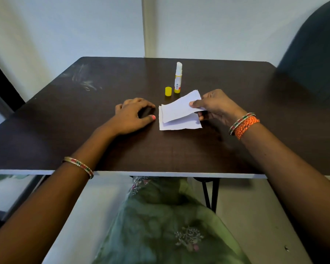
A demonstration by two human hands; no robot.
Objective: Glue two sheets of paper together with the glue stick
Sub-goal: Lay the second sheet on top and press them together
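Two small white paper sheets are at the middle of the dark table (103, 145). The lower sheet (183, 125) lies flat. The upper sheet (179, 108) is lifted at its right end, where my right hand (215, 107) pinches it between thumb and fingers. My left hand (133, 116) rests on the table just left of the sheets, fingers loosely curled, holding nothing. Behind the sheets the yellow glue stick (178, 78) stands upright, uncapped, its white glue extended. Its yellow cap (168, 91) stands beside it on the left.
A dark chair (311, 54) stands at the table's far right corner. A white wall is close behind the table. The table's near edge runs across my forearms, with my lap in green cloth (166, 225) below it.
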